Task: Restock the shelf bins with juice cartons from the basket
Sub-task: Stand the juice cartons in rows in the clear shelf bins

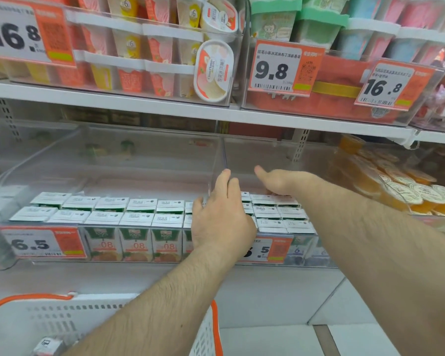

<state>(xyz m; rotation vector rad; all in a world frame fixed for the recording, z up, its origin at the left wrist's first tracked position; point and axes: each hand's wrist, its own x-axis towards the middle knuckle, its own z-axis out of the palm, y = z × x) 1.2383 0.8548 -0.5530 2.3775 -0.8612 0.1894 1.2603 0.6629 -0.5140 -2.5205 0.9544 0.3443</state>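
Your left hand lies flat with fingers straight on the juice cartons at the clear divider. Right of the divider, your right hand presses cartons, palm down, fingers hidden. Cartons stand upright in rows, labels forward. The basket sits below-left.

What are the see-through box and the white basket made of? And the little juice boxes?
See-through bin: likely clear, glossy plastic; the shelf shows through and its edges shine. Basket: probably matte white moulded plastic, with rows of slots and an orange rim. Juice cartons: seemingly printed coated paperboard, with folded tops.
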